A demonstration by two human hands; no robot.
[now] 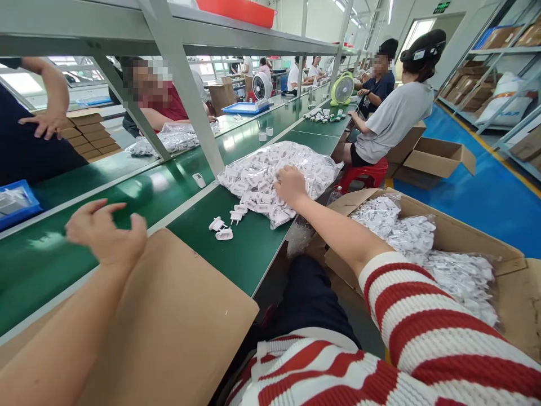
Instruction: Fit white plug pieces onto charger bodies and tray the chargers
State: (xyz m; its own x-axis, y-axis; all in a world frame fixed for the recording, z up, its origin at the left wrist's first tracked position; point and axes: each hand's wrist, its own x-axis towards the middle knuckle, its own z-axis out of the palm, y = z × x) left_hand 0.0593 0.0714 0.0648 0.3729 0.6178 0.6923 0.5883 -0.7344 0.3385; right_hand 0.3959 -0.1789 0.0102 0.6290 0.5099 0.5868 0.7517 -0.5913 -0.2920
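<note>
My left hand (107, 234) hovers over the green conveyor belt (101, 197), its fingers apart and nothing in them. A single white plug part (198, 180) lies on the belt farther along. My right hand (291, 185) reaches into an opened clear plastic bag (253, 169) heaped with white plug housings. The fingers of that hand are curled down among the pieces; what they grip is hidden. Several loose white plug parts with pins (224, 233) lie on the green table (203, 254), between the bag and a cardboard sheet or box (177, 316).
A cardboard box (511, 254) at my right holds bags of white parts. A metal shelf post (194, 90) rises between table and belt. Co-workers sit along the line; one person in grey (389, 107) sits on a red stool (366, 173). A blue tray (19, 203) stands far left.
</note>
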